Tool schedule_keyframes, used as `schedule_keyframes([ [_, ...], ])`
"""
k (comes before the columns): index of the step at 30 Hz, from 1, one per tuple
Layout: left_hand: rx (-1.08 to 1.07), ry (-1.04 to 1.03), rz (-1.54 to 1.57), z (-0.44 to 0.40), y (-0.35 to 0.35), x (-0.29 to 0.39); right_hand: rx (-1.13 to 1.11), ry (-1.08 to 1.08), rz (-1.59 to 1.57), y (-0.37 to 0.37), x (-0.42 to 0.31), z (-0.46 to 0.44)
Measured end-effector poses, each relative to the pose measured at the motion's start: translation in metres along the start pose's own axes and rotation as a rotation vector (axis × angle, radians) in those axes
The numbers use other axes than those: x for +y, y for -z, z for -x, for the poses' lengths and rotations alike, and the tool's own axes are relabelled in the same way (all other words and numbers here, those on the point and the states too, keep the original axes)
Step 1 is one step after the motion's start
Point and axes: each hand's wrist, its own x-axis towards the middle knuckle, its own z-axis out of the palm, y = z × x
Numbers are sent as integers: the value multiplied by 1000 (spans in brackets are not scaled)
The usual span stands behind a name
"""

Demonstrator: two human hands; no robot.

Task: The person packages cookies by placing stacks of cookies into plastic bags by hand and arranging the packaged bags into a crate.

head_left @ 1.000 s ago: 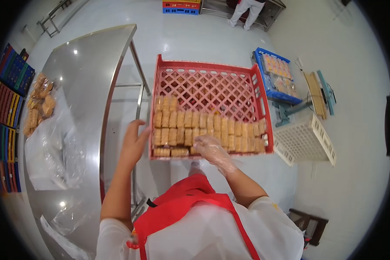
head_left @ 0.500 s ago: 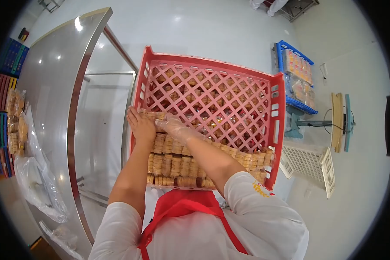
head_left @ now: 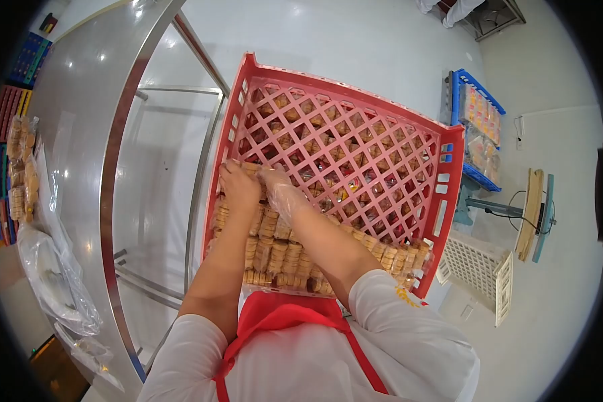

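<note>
A pinkish-red lattice crate (head_left: 355, 87) stands in front of me, with packed stacks of round tan biscuits (head_left: 281, 258) in rows along its near side. My left hand (head_left: 240, 184) is bare and presses at the crate's left side, on the end of the biscuit rows. Beside it, almost touching, my right hand (head_left: 279, 187) wears a clear plastic glove and rests at the same biscuits. Its fingertips are partly hidden, and so is whatever they may grip. Through the lattice bottom, more wrapped biscuits show underneath.
On the left a steel table (head_left: 80, 134) carries bagged biscuits (head_left: 21, 167) and a clear plastic bag (head_left: 60, 288). Coloured crates (head_left: 10, 110) stand beyond it. To the right are a blue crate of packs (head_left: 479, 127), a scale-like stand (head_left: 536, 211) and a cream crate (head_left: 476, 271).
Both hands have moved from the near rows to the crate's left side, close together. The view has come closer to the crate and turned, so the crate looks larger and tilted.
</note>
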Motion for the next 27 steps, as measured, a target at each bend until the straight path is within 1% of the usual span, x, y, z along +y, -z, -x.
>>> schedule_keyframes([
  [2,-22,75,116,-8,4,-1,-37,-74,-61,1,-5,2],
  [5,-193,42,-288,-6,11,7,-79,-5,-64,3,-11,14],
  [8,-86,-51,-366,1,-6,1,-206,-70,-203,11,-33,38],
  [11,-67,-17,-466,5,-26,-2,-189,-70,-331,13,-15,17],
  [14,-245,102,-349,-4,3,26,-118,-153,-310,26,-41,51],
  [17,-271,100,-255,-10,15,35,-306,-232,-579,34,-47,65],
  [20,-258,-94,-342,-7,20,31,-263,-242,-657,32,-44,63],
  [23,-29,-54,-43,-24,-1,-3,-269,-288,-673,33,-40,57],
  [26,-530,-280,-694,-52,-11,-45,-218,-277,-519,28,-39,51],
  [27,-502,-279,-732,-49,-1,-26,-266,-263,-547,27,-36,49],
])
